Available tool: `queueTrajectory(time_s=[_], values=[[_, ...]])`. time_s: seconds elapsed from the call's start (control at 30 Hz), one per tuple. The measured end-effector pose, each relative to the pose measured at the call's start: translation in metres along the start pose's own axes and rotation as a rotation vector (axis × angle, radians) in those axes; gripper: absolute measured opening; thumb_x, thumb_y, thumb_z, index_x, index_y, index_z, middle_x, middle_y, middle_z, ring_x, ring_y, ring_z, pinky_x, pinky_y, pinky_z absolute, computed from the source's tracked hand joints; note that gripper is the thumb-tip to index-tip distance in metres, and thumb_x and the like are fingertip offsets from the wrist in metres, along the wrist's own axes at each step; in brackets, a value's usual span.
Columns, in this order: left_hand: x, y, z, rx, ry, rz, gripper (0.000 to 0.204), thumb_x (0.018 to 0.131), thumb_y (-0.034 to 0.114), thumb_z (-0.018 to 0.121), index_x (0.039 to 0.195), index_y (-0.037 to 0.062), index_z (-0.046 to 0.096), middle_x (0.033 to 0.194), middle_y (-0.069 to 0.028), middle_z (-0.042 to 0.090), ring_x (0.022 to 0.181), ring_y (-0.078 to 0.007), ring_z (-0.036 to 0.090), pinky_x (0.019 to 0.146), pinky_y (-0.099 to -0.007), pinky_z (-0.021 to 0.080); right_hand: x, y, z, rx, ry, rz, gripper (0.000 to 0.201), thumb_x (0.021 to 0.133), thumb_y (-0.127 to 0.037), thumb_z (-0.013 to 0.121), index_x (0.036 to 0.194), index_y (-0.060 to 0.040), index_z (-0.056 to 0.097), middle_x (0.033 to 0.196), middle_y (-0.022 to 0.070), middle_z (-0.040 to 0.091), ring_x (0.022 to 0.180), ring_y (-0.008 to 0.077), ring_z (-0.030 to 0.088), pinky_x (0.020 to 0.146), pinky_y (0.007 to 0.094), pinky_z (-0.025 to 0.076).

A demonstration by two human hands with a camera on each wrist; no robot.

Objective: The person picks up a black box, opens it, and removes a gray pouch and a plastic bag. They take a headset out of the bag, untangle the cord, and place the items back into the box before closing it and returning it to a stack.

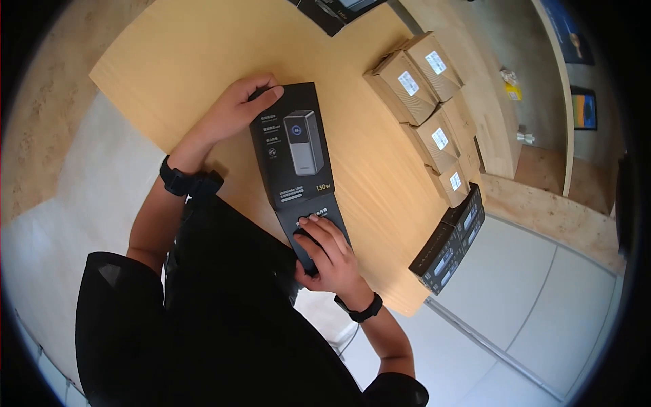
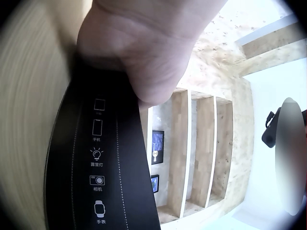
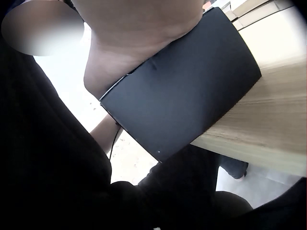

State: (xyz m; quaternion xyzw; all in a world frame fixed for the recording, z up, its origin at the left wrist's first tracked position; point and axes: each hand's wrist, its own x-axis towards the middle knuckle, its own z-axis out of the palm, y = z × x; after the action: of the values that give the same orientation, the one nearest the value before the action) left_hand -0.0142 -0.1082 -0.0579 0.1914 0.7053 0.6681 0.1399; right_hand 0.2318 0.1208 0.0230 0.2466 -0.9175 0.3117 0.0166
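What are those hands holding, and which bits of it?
A black box: the left hand grips its top end, and the right hand holds its lower end.

Top (image 1: 237, 332): black, short-sleeved. Left sleeve (image 1: 119, 298): loose, black, with small grey triangular mark (image 1: 108, 273). Right sleeve (image 1: 397, 391): black, hem near elbow. Left wristband (image 1: 178, 179): black, with boxy black attachment (image 1: 211, 184). Right wristband (image 1: 362, 310): black, broad strap. Hands (image 1: 331, 261): one pair, bare.

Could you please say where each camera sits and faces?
On head: facing forward and down at the black cardboard box; left hand, right hand, black clothing show.
On left wrist: facing the box's iconed side; left hand shows.
On right wrist: facing a plain black panel; right hand, clothing show.
The first two share the box.
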Motion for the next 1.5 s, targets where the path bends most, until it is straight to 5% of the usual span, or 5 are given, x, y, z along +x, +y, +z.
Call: queueTrajectory(time_s=[0.3,0.6,0.77,1.3,1.5], values=[[-0.014,0.016,-0.009,0.038,-0.156,-0.152,0.024,0.111,0.023,0.057,0.096,0.0034,0.061,0.08,0.0037,0.05,0.079,-0.0049,0.047,0.072,-0.024,0.04,-0.004,0.005,0.01,-0.089,0.052,0.05,0.047,0.073,-0.012,0.074,0.119,-0.0043,0.067,0.136,0.0177,0.064,0.127,0.0372,0.061,0.106,0.0508,0.053],[-0.025,0.017,0.014,0.158,-0.066,0.142,0.042,0.107,0.016,0.056,0.147,0.0056,0.059,0.144,-0.0112,0.065,0.127,-0.0269,0.063,0.108,-0.036,0.048,-0.036,0.01,0.017,-0.259,0.277,0.02,0.041,0.086,-0.05,0.061,0.112,-0.0181,0.064,0.132,0.0115,0.06,0.124,0.0338,0.058,0.115,0.0511,0.038],[-0.029,0.011,0.02,-0.004,-0.043,0.073,0.042,0.104,0.01,0.056,0.145,0.0056,0.062,0.142,-0.0134,0.066,0.131,-0.0316,0.062,0.11,-0.0387,0.048,-0.031,0.009,0.018,-0.336,0.326,-0.036,0.04,0.1,-0.053,0.043,0.11,-0.0176,0.059,0.127,0.0128,0.06,0.127,0.0335,0.056,0.121,0.0563,0.033],[-0.027,0.011,0.023,-0.097,-0.002,0.009,0.043,0.097,0.004,0.061,0.139,0.0083,0.067,0.136,-0.0131,0.069,0.131,-0.0352,0.061,0.111,-0.0449,0.049,0.056,0.03,0.036,-0.265,0.541,-0.099,0.022,0.098,-0.042,0.051,0.1,-0.0214,0.058,0.121,0.0062,0.059,0.125,0.0281,0.055,0.126,0.0582,0.025],[-0.03,0.005,0.031,-0.057,0.107,0.078,0.035,0.098,0.013,0.065,0.132,0.0105,0.069,0.126,-0.0135,0.071,0.11,-0.0341,0.069,0.093,-0.0413,0.056,0.081,0.039,0.029,-0.307,0.496,-0.212,0.023,0.096,-0.034,0.046,0.096,-0.0142,0.058,0.112,0.0122,0.062,0.119,0.0343,0.059,0.122,0.0643,0.031]])
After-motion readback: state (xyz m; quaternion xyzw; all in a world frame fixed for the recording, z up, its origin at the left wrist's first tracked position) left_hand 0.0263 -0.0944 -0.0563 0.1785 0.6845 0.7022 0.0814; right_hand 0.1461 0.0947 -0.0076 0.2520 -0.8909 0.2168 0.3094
